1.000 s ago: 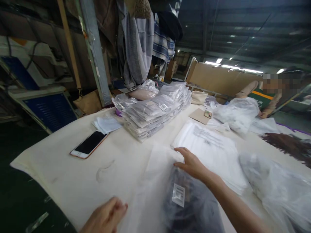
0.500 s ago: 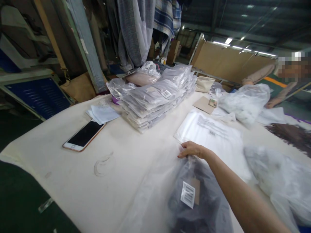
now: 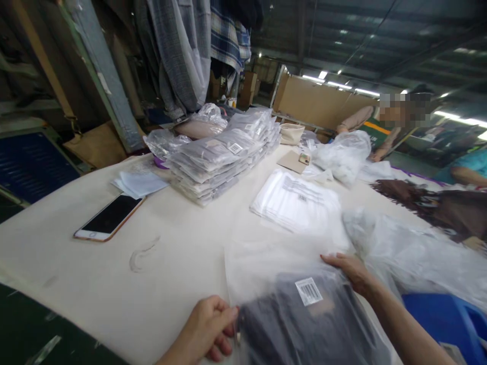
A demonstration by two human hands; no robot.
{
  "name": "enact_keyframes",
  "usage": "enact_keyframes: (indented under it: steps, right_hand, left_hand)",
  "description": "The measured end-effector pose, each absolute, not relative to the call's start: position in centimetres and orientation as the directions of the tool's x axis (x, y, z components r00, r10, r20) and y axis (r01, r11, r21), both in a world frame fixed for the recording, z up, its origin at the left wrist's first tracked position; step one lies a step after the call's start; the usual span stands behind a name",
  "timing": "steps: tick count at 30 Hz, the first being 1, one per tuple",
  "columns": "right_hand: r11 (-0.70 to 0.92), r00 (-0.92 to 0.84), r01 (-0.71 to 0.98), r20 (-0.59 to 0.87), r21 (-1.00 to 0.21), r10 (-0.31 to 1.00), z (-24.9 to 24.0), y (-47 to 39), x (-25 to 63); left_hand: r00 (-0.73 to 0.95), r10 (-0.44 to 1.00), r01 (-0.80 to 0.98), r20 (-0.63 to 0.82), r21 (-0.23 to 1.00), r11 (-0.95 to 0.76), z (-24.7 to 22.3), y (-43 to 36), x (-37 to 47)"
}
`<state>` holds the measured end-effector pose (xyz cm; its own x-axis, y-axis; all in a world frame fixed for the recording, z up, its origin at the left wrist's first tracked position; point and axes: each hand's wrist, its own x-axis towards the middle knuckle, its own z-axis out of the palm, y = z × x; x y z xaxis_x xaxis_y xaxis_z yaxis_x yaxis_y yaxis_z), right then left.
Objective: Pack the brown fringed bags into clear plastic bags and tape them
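So our bag (image 3: pixel 289 314) is down around 5 o'clock in our view, grey cloth (image 3: pixel 327 334) inside, lying between our hands with both touching it, so neither is really nearer. From our left hand (image 3: pixel 207 327) it lies toward 3 o'clock; from our right hand (image 3: pixel 353 274) it spreads toward 7 or 8. The clear end points to 12, maybe a shade toward 11. Long axis? We'd guess roughly 6 to 12 (the near end runs out of view, so don't quote us).

Fingers: our left thumb and forefinger are closed narrow on the bag's 9 o'clock edge, the others loosely curled. Our right thumb stretches toward 10, touching the bag near its 1 o'clock corner; the rest of those fingers are mostly hidden, so we can't tell if they grip or just press.

The label (image 3: pixel 309 291) faces up between our hands. A white stack (image 3: pixel 299 203) is just past the clear end at 12; can't tell if they touch. Grey pile (image 3: pixel 213 162) at 11, phone (image 3: pixel 110 218) at 9, both well apart from our fingers.
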<state>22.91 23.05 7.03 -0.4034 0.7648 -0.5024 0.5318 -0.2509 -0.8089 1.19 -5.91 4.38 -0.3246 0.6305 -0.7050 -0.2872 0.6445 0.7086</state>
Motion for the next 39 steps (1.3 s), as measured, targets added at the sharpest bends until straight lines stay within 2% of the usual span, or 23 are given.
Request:
enact_keyframes:
  steps: [4, 8, 12, 16, 20, 25, 32, 36, 39]
  right_hand:
    - [-0.422, -0.428, 0.443, -0.6, -0.791, 0.676, 7.6, 21.2, 27.2]
    - [-0.526, -0.474, 0.365, -0.64, -0.768, 0.605, 7.8, 19.7, 30.7]
    - [-0.579, -0.478, 0.268, -0.628, -0.77, 0.614, 7.1, 18.2, 33.0]
    - [-0.587, -0.41, 0.148, -0.59, -0.796, 0.696, 6.3, 16.9, 33.7]
    - [-0.52, -0.321, 0.053, -0.508, -0.852, 0.799, 7.3, 16.3, 33.8]
    - [-0.341, -0.259, 0.008, -0.331, -0.94, 0.907, 11.4, 16.4, 33.4]
    - [0.03, -0.183, 0.015, 0.027, -0.999, 0.983, 16.3, 18.7, 31.1]
    - [0.124, -0.156, 0.107, 0.106, -0.986, 0.982, 14.3, 17.3, 30.3]
    - [0.08, -0.217, 0.189, 0.038, -0.979, 0.975, 10.1, 14.0, 30.2]
  left_hand:
    - [-0.392, 0.629, -0.147, -0.672, 0.72, 0.678, 5.8, -1.7, 0.5]
    - [-0.407, 0.69, -0.094, -0.598, 0.779, 0.62, 6.1, 1.3, 0.4]
    - [-0.353, 0.712, -0.118, -0.606, 0.784, 0.609, 5.8, 3.3, 0.4]
    - [-0.303, 0.73, -0.186, -0.613, 0.789, 0.586, 5.5, 4.2, 0.2]
    - [-0.3, 0.82, -0.241, -0.488, 0.87, 0.429, 7.3, 4.5, -0.2]
    - [-0.298, 0.916, -0.26, -0.268, 0.946, 0.192, 12.5, 5.3, -1.6]
    - [-0.307, 0.95, -0.09, 0.065, 0.991, -0.097, 18.6, 7.8, -4.8]
    - [-0.296, 0.95, 0.033, 0.1, 0.995, -0.095, 17.4, 6.2, -6.3]
    - [-0.219, 0.975, 0.183, -0.026, 0.981, 0.067, 13.1, 2.7, -7.0]
